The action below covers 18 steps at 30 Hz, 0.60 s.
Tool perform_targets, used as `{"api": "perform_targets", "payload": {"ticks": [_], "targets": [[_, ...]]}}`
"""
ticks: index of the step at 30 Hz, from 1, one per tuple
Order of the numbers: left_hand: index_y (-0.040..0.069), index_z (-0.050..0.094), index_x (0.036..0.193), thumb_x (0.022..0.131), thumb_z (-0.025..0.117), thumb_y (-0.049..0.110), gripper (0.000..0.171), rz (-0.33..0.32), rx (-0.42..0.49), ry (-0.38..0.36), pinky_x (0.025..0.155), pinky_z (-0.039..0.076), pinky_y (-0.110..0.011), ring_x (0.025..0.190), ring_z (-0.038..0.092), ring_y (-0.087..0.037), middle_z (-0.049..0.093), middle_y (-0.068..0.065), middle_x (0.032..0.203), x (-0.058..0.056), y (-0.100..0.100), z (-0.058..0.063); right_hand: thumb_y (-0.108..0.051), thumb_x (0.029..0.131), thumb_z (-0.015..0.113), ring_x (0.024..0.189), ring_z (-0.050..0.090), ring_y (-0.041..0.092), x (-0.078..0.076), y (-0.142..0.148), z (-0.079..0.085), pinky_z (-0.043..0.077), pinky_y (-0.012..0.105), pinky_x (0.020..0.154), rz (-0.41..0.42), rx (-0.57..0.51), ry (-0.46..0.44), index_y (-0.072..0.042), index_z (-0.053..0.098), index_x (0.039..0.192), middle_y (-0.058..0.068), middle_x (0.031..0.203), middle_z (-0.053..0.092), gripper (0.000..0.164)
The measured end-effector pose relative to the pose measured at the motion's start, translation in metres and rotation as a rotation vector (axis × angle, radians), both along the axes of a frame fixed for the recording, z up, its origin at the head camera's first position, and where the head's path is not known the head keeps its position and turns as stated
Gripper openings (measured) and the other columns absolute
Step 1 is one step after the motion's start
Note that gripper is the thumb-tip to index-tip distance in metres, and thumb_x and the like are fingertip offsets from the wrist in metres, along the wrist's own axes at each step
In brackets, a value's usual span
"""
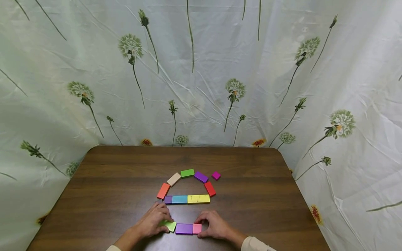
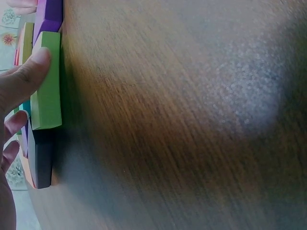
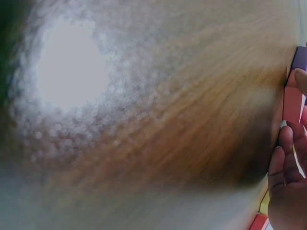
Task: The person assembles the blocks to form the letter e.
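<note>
My left hand holds a light green block between thumb and fingers, and the block lies at a slant. Its corner is close to the left end of a purple block. At the purple block's right end sits a pink block, pinched by my right hand. In the left wrist view the thumb presses on the green block, with a black block just past its end. The right wrist view shows fingers around the pink block.
Behind the hands is a row of purple, blue and yellow blocks. Over it arch orange, beige, green, purple and red blocks. A magenta block lies outside the arch on the wooden table.
</note>
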<state>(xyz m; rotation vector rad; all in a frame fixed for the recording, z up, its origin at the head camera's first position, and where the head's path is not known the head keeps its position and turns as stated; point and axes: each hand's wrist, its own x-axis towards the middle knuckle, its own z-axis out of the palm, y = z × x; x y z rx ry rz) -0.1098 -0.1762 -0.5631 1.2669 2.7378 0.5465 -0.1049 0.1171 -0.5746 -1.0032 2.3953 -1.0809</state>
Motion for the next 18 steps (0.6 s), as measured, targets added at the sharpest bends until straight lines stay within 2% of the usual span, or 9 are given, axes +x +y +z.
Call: {"api": "perform_targets", "payload": {"ticks": [7, 18], "targets": [[0.018, 0.078, 0.094, 0.075, 0.078, 0.039, 0.028, -0.016, 0.017, 0.030, 0.080, 0.038, -0.038, 0.087, 0.048, -0.007, 0.060, 0.017, 0.084, 0.0006, 0.0001, 0.0012, -0.018, 0.073, 0.085, 0.084, 0.051, -0.006, -0.0004, 0.0003, -0.0002, 0.044, 0.016, 0.075, -0.004, -0.008, 0.001, -0.012, 0.073, 0.097, -0.014, 0.089, 0.063, 0.028], [0.019, 0.078, 0.095, 0.076, 0.078, 0.038, 0.027, 0.006, -0.003, -0.008, 0.082, 0.038, -0.042, 0.088, 0.048, -0.007, 0.060, 0.017, 0.085, 0.0012, 0.0006, 0.0026, -0.018, 0.071, 0.086, 0.082, 0.051, -0.005, -0.0014, 0.0002, 0.0005, 0.044, 0.015, 0.074, -0.006, -0.022, -0.021, -0.011, 0.073, 0.097, -0.014, 0.088, 0.063, 0.031]]}}
